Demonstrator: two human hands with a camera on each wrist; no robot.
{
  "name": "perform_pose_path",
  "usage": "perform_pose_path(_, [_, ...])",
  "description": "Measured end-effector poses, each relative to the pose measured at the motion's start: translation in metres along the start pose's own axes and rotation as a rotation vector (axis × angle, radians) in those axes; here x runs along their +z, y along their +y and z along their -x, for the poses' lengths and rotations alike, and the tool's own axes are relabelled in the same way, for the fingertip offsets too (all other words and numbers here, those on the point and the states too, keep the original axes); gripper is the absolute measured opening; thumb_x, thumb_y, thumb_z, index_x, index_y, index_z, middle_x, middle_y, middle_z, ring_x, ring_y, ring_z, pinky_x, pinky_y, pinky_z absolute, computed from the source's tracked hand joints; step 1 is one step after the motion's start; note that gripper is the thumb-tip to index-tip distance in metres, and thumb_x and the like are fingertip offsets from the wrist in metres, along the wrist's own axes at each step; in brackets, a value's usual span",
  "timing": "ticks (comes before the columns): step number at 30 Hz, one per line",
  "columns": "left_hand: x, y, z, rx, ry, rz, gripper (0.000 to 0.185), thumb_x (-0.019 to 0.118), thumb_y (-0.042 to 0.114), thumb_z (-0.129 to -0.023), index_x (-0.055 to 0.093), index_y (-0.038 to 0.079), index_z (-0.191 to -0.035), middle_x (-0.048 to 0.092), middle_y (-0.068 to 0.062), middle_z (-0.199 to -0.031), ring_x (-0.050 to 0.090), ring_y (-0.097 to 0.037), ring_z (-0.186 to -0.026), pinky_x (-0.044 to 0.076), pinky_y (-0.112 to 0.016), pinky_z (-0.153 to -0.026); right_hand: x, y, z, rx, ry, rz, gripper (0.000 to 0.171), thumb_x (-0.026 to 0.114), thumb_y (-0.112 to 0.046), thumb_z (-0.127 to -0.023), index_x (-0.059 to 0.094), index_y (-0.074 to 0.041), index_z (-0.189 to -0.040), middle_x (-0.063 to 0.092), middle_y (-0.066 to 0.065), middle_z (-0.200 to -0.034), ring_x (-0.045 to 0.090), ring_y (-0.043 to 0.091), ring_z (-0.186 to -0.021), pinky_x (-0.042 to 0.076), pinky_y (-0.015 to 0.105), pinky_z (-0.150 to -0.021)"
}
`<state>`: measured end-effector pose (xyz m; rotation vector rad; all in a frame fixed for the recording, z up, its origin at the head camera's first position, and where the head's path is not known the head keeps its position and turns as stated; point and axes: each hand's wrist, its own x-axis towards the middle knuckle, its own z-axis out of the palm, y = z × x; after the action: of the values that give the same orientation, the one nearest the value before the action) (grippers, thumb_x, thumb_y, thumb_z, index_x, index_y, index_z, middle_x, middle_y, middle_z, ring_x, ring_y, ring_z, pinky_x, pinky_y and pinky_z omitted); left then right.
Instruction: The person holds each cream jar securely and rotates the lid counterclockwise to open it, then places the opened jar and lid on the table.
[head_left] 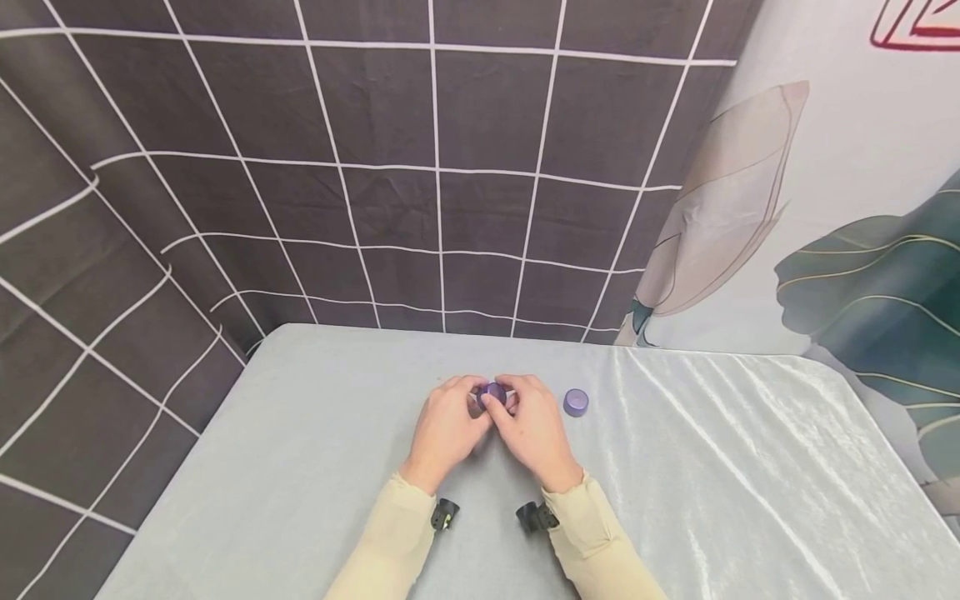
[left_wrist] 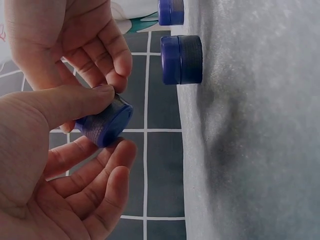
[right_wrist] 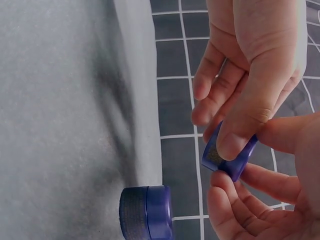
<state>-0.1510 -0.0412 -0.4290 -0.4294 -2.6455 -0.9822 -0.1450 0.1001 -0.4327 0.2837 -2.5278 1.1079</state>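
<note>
Fingers of left hand (head_left: 447, 421) and right hand (head_left: 534, 425): clamped from both sides on held jar (head_left: 495, 389), thumbs included. Held jar: small, round, purple-blue with dark textured band; tilted, lifted clear of pale grey cloth (head_left: 315, 433) below. To right of held jar, standing on same cloth: second jar (left_wrist: 181, 59), purple-blue part uppermost; farther right of held jar, third jar (left_wrist: 171, 12) (cut by frame edge in left wrist view, so recorded only in part). Beyond held jar: dark curtain (head_left: 375, 100) with white grid lines. Nearer the body than held jar: cream sleeves (head_left: 382, 542), black wrist devices (head_left: 444, 514) alongside.
</note>
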Motion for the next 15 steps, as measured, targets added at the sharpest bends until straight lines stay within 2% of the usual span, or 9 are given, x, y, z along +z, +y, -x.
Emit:
perform_pose_path(6, [-0.0001, 0.0011, 0.0002, 0.008, 0.006, -0.001, 0.035, 0.084, 0.015, -0.078, 0.073, 0.005, -0.11, 0.071, -0.006, -0.098, 0.068, -0.02, -0.079, 0.054, -0.035, -0.071, 0.0001, 0.0, -0.0005, 0.006, 0.018, 0.003, 0.029, 0.076, -0.021, -0.088, 0.073, 0.0, -0.107, 0.061, 0.004, -0.08, 0.057, 0.015, -0.072, 0.047, 0.032, -0.066])
perform_pose_path(15, [0.0009, 0.002, -0.0002, -0.024, 0.002, -0.004, 0.039, 0.088, 0.012, -0.074, 0.073, 0.008, -0.111, 0.07, -0.003, -0.096, 0.067, -0.018, -0.08, 0.053, -0.034, -0.07, -0.0001, -0.0005, -0.0009, 0.042, 0.017, -0.016, 0.027, 0.074, -0.023, -0.089, 0.072, -0.001, -0.105, 0.064, 0.004, -0.083, 0.06, 0.015, -0.074, 0.049, 0.033, -0.068])
